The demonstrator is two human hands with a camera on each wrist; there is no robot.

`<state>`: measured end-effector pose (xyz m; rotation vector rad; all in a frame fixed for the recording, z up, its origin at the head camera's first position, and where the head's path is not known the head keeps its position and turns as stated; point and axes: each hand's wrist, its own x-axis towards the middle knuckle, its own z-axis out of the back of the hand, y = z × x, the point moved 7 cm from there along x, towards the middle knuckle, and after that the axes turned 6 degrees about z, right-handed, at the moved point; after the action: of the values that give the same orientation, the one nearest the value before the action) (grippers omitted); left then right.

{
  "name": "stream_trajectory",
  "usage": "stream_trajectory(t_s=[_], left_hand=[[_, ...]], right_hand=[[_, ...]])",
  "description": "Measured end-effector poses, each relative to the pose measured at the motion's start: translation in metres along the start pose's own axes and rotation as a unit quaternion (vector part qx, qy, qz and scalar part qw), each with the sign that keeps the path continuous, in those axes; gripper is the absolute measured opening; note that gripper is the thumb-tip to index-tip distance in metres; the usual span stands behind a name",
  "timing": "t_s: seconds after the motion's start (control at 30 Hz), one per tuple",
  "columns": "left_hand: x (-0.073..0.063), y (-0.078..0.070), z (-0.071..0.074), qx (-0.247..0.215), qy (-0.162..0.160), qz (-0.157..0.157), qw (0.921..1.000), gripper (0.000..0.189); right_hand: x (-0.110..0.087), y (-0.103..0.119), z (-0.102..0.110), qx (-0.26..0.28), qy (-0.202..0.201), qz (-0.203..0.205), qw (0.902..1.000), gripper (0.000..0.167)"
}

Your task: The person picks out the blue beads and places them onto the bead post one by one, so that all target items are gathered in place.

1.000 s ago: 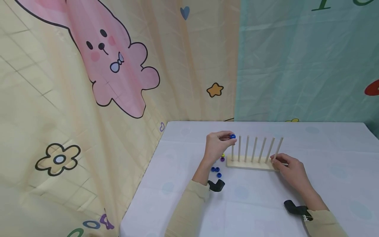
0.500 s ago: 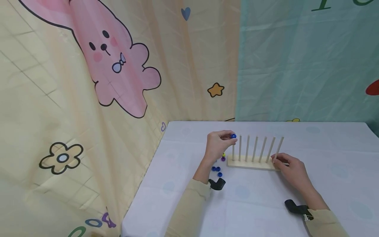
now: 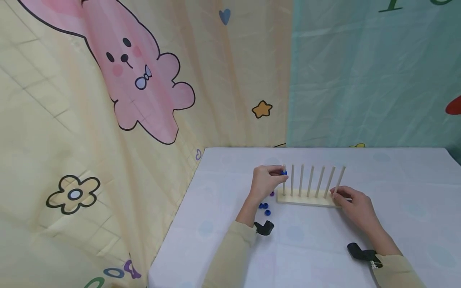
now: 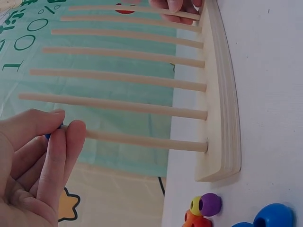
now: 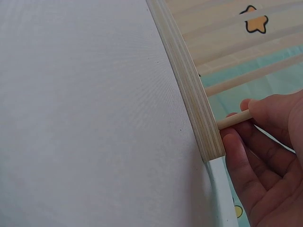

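My left hand (image 3: 265, 181) pinches a blue bead (image 3: 284, 173) between thumb and fingers. The bead is around the leftmost peg, a little below its tip; in the left wrist view the fingers (image 4: 57, 161) mostly hide it. A pale wooden base (image 3: 306, 201) carries a row of several upright pegs, the others without beads. At its right end, my right hand (image 3: 356, 206) pinches the last peg (image 5: 234, 119) low down, with fingertips close by the base.
Several loose beads lie on the white-covered table (image 3: 309, 248) left of the base: blue beads (image 3: 265, 205), a purple bead (image 4: 210, 204), a yellow bead (image 4: 195, 205) and orange ones (image 4: 196, 220). Patterned curtains (image 3: 230, 80) hang behind and to the left.
My left hand has come down slightly with the blue bead, from the leftmost peg's tip to just below it. The right hand keeps its hold on the last peg.
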<state>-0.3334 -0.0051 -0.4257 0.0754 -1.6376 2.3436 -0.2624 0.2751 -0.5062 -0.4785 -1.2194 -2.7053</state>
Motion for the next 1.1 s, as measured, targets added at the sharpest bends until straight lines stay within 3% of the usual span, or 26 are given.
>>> stream_trajectory(t_s=[0.17,0.5,1.1], left_hand=[[-0.003,0.005,-0.001,0.018,-0.002,0.016,0.9997,0.029],[-0.006,0.008,-0.003,0.016,-0.004,0.006,0.9998,0.027],[-0.01,0.024,-0.008,0.033,-0.002,0.03,0.999,0.026]], right_hand=[[0.0,-0.001,-0.002,0.0,0.002,-0.002,1.0,0.028],[0.0,-0.003,-0.002,-0.002,-0.001,0.002,1.0,0.028],[0.0,0.001,-0.002,-0.002,-0.001,-0.002,1.0,0.028]])
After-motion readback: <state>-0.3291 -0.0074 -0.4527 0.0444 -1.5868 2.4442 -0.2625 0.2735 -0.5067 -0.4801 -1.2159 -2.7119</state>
